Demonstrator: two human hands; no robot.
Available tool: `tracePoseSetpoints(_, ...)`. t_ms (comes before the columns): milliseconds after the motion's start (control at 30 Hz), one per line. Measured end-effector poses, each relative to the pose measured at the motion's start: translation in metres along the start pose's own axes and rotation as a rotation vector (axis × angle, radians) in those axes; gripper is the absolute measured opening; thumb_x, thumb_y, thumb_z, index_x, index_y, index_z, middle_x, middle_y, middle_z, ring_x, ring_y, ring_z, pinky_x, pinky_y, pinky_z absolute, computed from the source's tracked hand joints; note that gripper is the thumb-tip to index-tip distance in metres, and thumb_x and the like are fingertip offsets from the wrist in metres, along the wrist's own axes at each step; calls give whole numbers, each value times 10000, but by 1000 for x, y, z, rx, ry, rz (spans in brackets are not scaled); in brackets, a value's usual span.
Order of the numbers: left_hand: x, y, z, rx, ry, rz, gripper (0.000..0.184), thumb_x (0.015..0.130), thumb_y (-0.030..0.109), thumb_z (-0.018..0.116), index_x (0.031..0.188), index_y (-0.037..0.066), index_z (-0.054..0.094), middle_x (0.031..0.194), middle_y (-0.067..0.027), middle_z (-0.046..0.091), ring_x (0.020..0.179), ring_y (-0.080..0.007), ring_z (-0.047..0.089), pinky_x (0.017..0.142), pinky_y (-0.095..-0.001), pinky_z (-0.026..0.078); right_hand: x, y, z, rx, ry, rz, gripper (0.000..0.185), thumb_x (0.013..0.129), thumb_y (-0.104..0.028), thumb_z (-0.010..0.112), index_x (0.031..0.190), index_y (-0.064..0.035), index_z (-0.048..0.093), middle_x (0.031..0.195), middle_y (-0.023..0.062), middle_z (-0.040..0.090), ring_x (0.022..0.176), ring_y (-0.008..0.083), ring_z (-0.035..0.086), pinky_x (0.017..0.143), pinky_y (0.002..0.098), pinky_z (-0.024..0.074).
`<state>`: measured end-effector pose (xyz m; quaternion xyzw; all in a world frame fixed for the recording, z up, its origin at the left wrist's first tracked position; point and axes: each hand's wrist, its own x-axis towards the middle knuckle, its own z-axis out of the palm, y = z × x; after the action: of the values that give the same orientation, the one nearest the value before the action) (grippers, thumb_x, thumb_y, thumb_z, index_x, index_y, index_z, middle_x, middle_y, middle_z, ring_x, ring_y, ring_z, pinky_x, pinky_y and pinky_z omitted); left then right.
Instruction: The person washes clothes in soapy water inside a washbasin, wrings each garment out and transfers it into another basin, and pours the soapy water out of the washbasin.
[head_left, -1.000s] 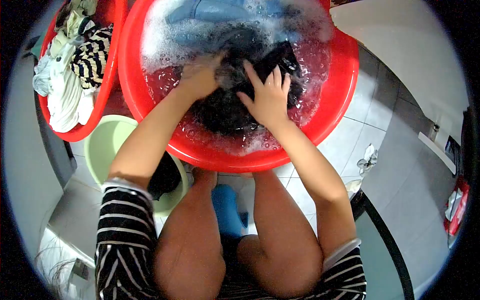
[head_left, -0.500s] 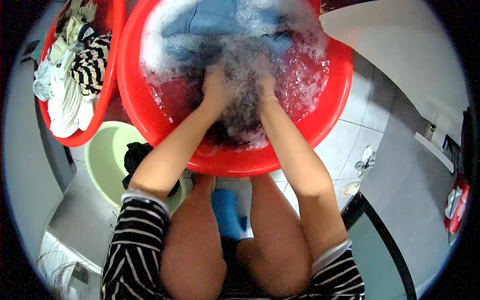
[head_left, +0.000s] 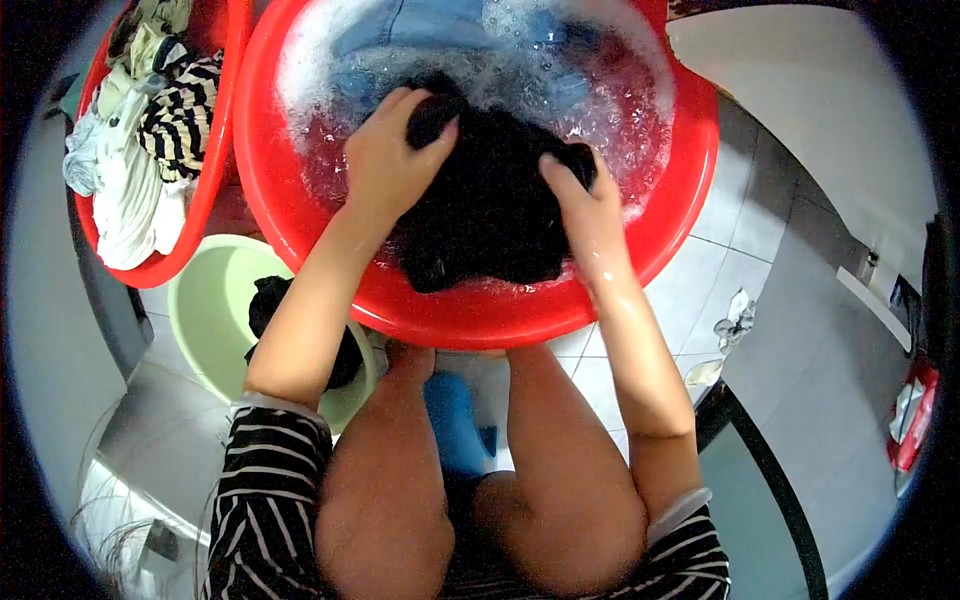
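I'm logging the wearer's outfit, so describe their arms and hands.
The left grip and right grip are bare and ungloved, as are the forearms. The left sleeve and right sleeve are black with white stripes, ending near the elbows in plain, pale cuffs.

White-striped black sleeves (head_left: 262,485) with pale cuffs (head_left: 280,404)

Glossy, pale square floor tiles (head_left: 715,262) lay beside a grey tiled wall (head_left: 825,365); a black-edged, grey-green panel (head_left: 755,515) showed lower right.
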<state>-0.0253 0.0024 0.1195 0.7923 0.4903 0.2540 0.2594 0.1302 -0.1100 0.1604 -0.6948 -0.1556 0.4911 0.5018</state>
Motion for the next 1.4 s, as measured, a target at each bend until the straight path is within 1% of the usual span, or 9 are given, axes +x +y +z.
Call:
tracePoseSetpoints(167,0,-16,-39,258,36,-26,345,774,252,654,1105,173,600,1122,-88,525,1043,-298,496,845,-378,435,-12,-6,-41,-684,258,-422,392,861,-77,535,1243,-43,451,1124,200,560,1051,329,524,959,366,344)
tracePoseSetpoints(300,-22,-13,-17,298,-347,259,619,772,451,622,1331,311,397,1386,-151,289,1252,-388,275,948,-626,247,-20,11,-2,-1010,-51,-337,642,815,-175,607,1385,-184,312,1201,357,412,1181,467,322,970,516,266)
tracePoseSetpoints(567,13,-61,44,639,-738,9,889,656,573,670,1387,223,305,1406,-203,267,1269,-438,250,984,-584,287,51,88,21,-1464,12,-620,741,819,-460,551,1426,-216,202,1167,300,466,1176,445,337,939,612,209)
tracePoseSetpoints(733,24,-92,72,447,-869,-194,601,822,520,504,1310,179,425,1289,-138,457,1098,-341,508,950,-493,376,88,88,13,-1297,-258,65,714,763,-476,597,1362,-183,341,1120,164,571,1094,360,482,880,475,395)
tracePoseSetpoints(867,13,-65,62,501,-708,-33,517,846,425,507,1289,162,452,1249,-101,513,1140,-290,498,964,-461,379,103,143,-25,-1511,-248,-518,767,769,-549,561,1398,-234,255,1185,111,573,1064,355,557,874,416,456)
tracePoseSetpoints(967,17,-73,49,645,-761,214,530,826,396,535,1288,149,451,1267,-93,502,1189,-275,456,974,-447,375,65,40,-6,-1732,-149,-522,571,868,-488,470,1328,-159,395,1142,141,593,1059,325,561,912,382,429)
tracePoseSetpoints(1033,11,-81,40,727,-729,262,550,801,371,573,1277,122,455,1266,-106,501,1195,-266,449,974,-422,378,54,4,1,-1416,-110,220,488,908,-430,443,1274,-109,475,1143,162,588,1086,319,540,934,356,402)
tracePoseSetpoints(1167,24,-52,-2,334,-781,-24,595,767,339,642,1256,58,451,1231,-196,495,1153,-347,459,998,-410,348,13,-19,-56,-473,-6,-112,449,950,-360,411,1134,25,550,1102,115,605,946,261,591,854,348,431)
tracePoseSetpoints(1400,1,-33,-69,-497,-378,-172,372,704,47,703,1037,7,543,1113,-125,583,1075,-193,521,950,-301,384,-64,-60,-91,442,-7,46,479,938,-395,411,1184,9,483,1130,152,578,1024,248,575,886,386,468)
